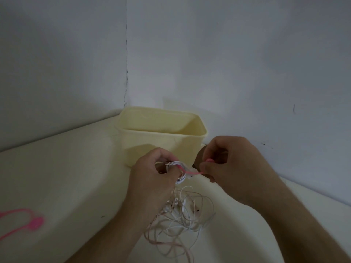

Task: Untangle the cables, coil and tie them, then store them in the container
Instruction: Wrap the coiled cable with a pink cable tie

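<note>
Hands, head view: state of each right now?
Left hand: closed, gripping the white cable coil.
Right hand: closed, pinching the pink tie that runs to the coil.

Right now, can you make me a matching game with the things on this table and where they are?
Things:
1. white coil
2. yellow container
3. tangled cables
4. pink ties

Places:
A. lying at the far left of the table
B. standing in the corner by the wall
C. held in the left hand
D. heaped on the table below the hands

Pairs: 1-C, 2-B, 3-D, 4-A

The right hand pinches another pink tie at the coil.
</note>
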Demonstrator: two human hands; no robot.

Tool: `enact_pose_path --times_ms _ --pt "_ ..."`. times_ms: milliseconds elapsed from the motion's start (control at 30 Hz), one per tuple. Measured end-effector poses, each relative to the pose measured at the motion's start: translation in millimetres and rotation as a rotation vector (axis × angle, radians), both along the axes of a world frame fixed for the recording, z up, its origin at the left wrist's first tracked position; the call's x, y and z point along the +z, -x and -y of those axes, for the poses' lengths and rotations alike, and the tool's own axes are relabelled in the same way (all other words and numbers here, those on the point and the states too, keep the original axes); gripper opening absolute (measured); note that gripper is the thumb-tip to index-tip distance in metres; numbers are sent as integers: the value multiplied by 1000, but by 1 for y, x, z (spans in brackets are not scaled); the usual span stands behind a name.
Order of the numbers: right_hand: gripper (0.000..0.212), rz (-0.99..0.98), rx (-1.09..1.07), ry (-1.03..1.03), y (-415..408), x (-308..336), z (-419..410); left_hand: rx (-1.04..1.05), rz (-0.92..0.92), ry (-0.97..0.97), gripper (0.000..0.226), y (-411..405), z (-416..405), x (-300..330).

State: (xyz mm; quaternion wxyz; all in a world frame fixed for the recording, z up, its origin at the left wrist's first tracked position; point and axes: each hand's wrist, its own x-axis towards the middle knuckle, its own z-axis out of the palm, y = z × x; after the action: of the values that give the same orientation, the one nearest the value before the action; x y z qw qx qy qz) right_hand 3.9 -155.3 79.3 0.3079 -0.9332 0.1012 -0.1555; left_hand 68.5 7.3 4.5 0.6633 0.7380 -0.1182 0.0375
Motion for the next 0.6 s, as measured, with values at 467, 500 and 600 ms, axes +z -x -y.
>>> enact_pose_path --times_ms 467,500,600 --pt "6 155 83 -543 -6 -9 -7 -93 199 -50 23 9 3 -2" --pt "5 176 65 -584 -7 -11 -6 -111 222 -38 25 9 3 -2" --pt "7 219 31 -686 -7 -14 -3 -136 288 4 25 10 3 -2"
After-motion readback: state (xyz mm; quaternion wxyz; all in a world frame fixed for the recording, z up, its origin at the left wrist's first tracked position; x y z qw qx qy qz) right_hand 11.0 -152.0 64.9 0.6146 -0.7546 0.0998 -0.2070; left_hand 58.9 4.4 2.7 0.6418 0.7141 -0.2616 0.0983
